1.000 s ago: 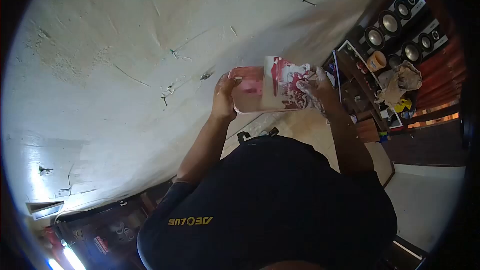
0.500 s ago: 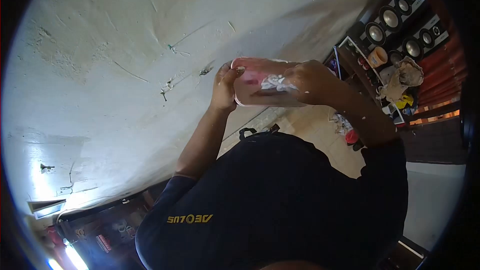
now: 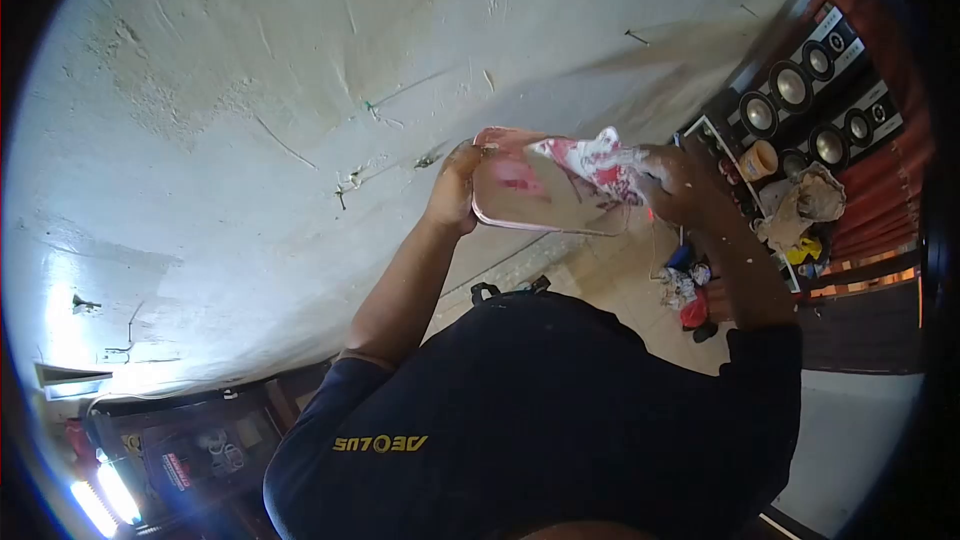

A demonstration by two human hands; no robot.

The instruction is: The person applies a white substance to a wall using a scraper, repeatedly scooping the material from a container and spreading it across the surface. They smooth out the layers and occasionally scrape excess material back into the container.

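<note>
Head view: left fingers [image 3: 466,156] clamp pink tub [image 3: 520,198], right fingers [image 3: 668,166] grip red-stained rag [image 3: 596,156] against it.

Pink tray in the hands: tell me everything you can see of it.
The tray is a flat pinkish rectangle with rounded corners and a low raised rim. It looks like plastic and is smeared with red and white. It is held up, tilted, in front of the rough plastered wall. The left hand grips its left end. The right hand holds what looks like a scraper, stained red and white, against its right end.
</note>
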